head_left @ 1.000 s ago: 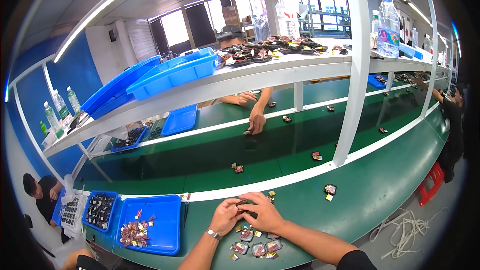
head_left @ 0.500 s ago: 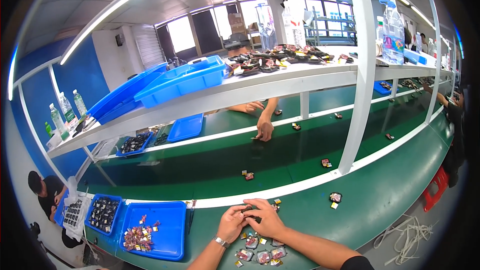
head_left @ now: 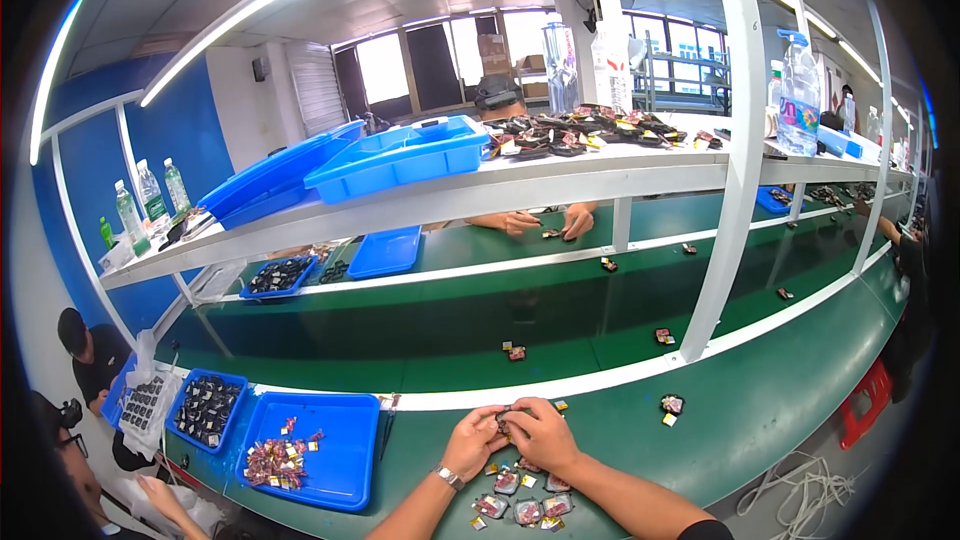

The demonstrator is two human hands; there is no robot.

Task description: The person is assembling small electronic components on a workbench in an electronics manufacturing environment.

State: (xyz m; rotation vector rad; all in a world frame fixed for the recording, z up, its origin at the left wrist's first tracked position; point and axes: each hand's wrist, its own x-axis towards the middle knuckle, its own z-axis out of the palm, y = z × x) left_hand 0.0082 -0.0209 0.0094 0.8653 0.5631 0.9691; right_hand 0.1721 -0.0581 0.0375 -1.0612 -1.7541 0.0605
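My left hand (head_left: pixel 474 444), with a watch on the wrist, and my right hand (head_left: pixel 543 436) meet above the green work surface. Their fingers close round a small dark electronic piece (head_left: pixel 503 420), mostly hidden by the fingertips, so its exact kind is unclear. Just below my hands lie several small rounded assemblies (head_left: pixel 528 511) with reddish parts and yellow-and-white tabs. To the left, a blue tray (head_left: pixel 345 450) holds a heap of small red-wired parts (head_left: pixel 273 465) with white and yellow tabs.
A blue bin (head_left: pixel 207 408) of black parts stands farther left. Beyond a white rail, similar assemblies (head_left: pixel 515 351) lie spaced along the green belt. A white post (head_left: pixel 738 160) and a loaded shelf (head_left: pixel 430 183) rise ahead. A co-worker's hands (head_left: pixel 577 221) work across the belt.
My hands stay together round the dark piece, fingers slightly shifted. The whole view has tilted a little. The co-worker's hand across the belt has drawn back, and another person shows at lower left.
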